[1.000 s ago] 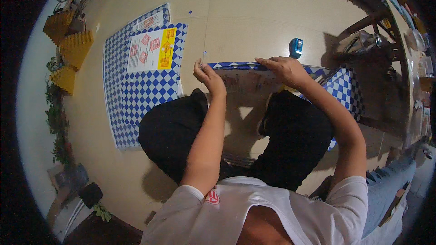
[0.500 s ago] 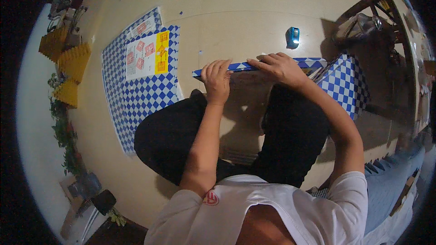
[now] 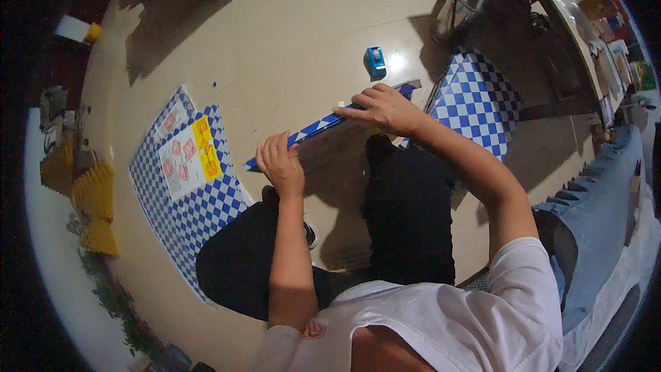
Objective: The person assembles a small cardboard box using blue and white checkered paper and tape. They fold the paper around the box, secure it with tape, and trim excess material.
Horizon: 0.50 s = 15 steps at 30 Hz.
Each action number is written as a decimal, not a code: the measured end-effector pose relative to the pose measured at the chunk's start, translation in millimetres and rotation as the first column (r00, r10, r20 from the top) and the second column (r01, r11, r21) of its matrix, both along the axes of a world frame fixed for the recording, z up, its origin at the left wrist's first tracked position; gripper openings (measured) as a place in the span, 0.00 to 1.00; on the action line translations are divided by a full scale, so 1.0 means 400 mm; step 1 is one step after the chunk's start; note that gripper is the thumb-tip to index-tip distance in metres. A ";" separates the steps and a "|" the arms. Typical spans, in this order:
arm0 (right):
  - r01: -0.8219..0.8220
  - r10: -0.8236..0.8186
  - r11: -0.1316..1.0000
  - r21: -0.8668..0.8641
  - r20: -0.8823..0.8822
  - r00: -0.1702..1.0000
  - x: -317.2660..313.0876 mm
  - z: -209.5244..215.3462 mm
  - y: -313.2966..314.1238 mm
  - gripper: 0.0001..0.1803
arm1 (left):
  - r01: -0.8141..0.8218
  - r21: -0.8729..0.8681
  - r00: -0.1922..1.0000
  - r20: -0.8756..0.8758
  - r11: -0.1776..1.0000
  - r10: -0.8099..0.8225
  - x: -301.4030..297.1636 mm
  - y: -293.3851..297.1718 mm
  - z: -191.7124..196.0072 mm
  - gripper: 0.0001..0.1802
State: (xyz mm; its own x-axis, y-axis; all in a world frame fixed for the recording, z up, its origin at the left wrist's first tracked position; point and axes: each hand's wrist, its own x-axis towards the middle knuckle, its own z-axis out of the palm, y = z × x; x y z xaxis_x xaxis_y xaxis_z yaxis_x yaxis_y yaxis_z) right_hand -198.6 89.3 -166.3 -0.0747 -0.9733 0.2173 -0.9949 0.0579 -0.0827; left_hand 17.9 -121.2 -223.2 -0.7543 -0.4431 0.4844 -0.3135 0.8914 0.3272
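A blue-and-white checkered sheet [image 3: 321, 125], seen almost edge-on, stands between my knees, its right end farther from me than its left. My left hand [image 3: 281, 165] grips its top edge near the left end, fingers over the far side. Toward the right end, my right hand [image 3: 387, 109] has its fingers along the same edge, closed on it. The thumbs are partly hidden. Most of the sheet's face is in shadow.
Checkered sheets with a white-and-yellow label [image 3: 186, 158] lie on the floor at left. More checkered sheets [image 3: 475, 100] lean at right, near a table [image 3: 571, 48]. Beyond my right hand sits a small blue object [image 3: 375, 63]. A grey-blue cloth-covered seat [image 3: 599, 200] stands at right.
The whole view has turned, so the floor items appear shifted and tilted. The sheet now slants up to the right. Both hands stay on its edge, slightly farther apart.
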 end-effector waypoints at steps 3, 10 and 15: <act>-0.052 0.051 0.998 -0.020 -0.047 0.998 0.019 0.010 -0.025 0.34 | 0.181 0.000 0.979 0.097 0.984 -0.180 -0.041 0.051 0.050 0.19; -0.027 0.046 0.948 -0.317 0.053 0.998 0.010 0.073 -0.043 0.29 | 0.184 0.092 0.981 0.046 0.979 -0.189 -0.052 0.035 0.085 0.17; 0.479 -0.303 0.634 -0.607 0.375 0.876 0.018 0.210 0.000 0.19 | 0.017 0.249 0.999 -0.036 0.968 -0.009 0.031 0.032 0.085 0.17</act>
State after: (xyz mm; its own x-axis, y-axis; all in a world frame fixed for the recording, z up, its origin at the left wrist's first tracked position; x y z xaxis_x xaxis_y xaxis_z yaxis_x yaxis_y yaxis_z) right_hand -191.6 89.1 -82.3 -0.5436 -0.4396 0.7150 -0.8393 0.2794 -0.4663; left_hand 30.4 -108.4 -189.3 -0.7457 -0.5434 0.3854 -0.2874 0.7843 0.5498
